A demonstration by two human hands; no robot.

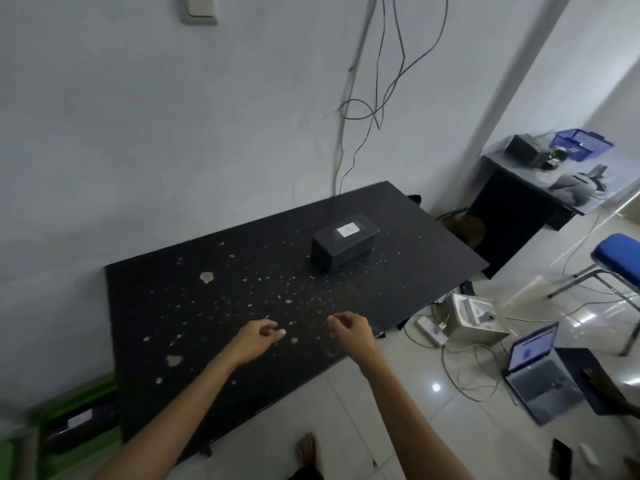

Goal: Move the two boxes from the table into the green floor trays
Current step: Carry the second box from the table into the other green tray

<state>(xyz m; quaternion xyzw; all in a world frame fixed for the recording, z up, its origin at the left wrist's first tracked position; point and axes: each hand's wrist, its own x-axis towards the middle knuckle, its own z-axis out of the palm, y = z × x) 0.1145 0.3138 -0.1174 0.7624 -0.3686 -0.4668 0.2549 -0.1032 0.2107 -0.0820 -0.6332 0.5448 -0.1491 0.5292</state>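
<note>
A black box (343, 241) with a white label stands on the far right part of the black speckled table (194, 306). A second dark box (78, 426) with a white label lies in a green floor tray (104, 389) at the lower left, beside the table. My left hand (254, 339) and my right hand (351, 332) hover over the table's near edge, both empty with fingers loosely curled and apart. The box on the table is well beyond both hands.
On the floor to the right lie a laptop (540, 372), a grey device (474, 315), a power strip and cables. A blue chair (616, 258) and a side table with a blue basket (583, 143) stand at the right. Cables hang down the wall.
</note>
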